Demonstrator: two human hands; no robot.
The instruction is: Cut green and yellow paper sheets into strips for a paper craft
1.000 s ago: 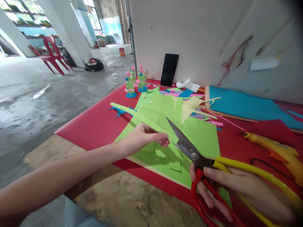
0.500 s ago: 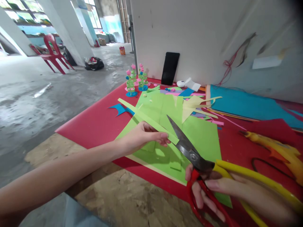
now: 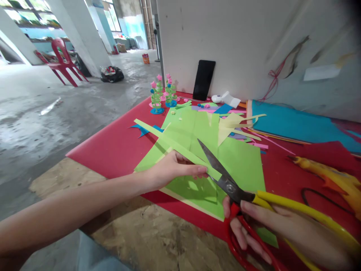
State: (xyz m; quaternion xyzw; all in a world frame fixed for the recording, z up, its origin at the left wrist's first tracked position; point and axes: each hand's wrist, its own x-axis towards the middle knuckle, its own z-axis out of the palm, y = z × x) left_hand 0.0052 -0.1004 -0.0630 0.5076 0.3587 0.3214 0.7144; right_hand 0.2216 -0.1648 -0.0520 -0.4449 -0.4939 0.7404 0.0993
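Observation:
My left hand [image 3: 180,169] pinches a long light-green paper strip [image 3: 166,140] between thumb and fingers. The strip slants from upper left down to its right end, which lies between the parted blades of the scissors [image 3: 229,186]. My right hand [image 3: 254,226] is closed round the scissors' handles, one red and one yellow. The upper blade points up and left; the lower blade is partly hidden behind the strip and my left fingers. Below both hands, large green paper sheets [image 3: 239,158] lie on the red sheet.
Small paper trees [image 3: 157,101] stand at the back left, near a black phone [image 3: 204,79] leaning on the white wall. Pale yellow paper scraps [image 3: 229,126] lie beyond the scissors. Blue paper [image 3: 287,122] and a yellow glue gun [image 3: 327,175] are at the right.
My left hand and the paper strip have moved slightly right and down, so the strip's end sits deeper between the blades. The scissors have opened wider.

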